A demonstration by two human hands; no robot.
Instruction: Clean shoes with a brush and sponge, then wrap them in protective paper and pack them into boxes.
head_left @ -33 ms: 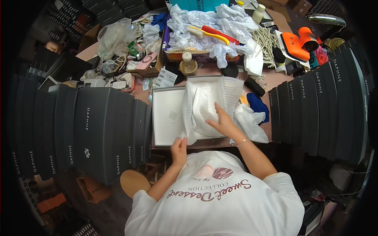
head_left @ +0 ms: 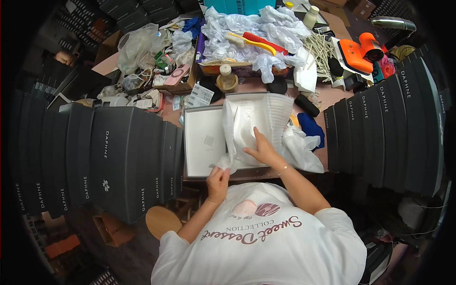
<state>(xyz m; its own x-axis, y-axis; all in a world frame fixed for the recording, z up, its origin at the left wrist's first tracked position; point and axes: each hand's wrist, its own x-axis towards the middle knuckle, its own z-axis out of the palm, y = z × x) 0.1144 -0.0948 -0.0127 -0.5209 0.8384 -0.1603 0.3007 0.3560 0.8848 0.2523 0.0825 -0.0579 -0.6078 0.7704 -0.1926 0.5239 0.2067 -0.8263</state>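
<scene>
Dark boxes stood on edge in rows either side, likely staged within reach. Between them, on the cluttered surface, an open white box lay flat. White paper lined it, one edge spilling over the near wall. Right hand lay flat and open on the paper, pressing it down. Left hand pinched the paper's near corner, grip closed on it, seemingly to keep it taut. Against the earlier frame, nothing had shifted: same hands, same paper.
</scene>
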